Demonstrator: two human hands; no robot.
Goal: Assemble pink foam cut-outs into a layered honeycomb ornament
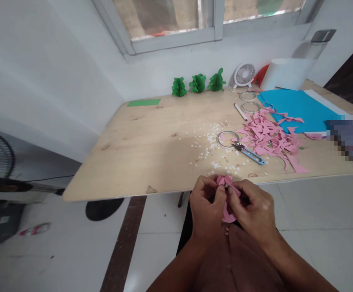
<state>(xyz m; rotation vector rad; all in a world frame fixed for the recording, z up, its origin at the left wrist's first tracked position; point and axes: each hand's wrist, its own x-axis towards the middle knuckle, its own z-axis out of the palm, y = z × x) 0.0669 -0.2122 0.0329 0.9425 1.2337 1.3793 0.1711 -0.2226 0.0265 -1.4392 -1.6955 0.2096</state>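
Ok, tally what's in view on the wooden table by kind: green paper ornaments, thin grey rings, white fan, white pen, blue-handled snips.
Green paper ornaments: 3
Thin grey rings: 3
Round white fan: 1
Slim white pen: 1
Blue-handled snips: 1
Total: 9

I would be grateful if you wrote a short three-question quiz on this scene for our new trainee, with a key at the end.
1. Count: how many green leafy clusters stand in a row along the back of the table?

2. Choose: what do the left hand and the right hand hold between them?
A) a white pen
B) a pink piece
C) a small fan

3. True or false: the blue snips lie on the table, apart from both hands.

Key: 1. Three; 2. B; 3. True.
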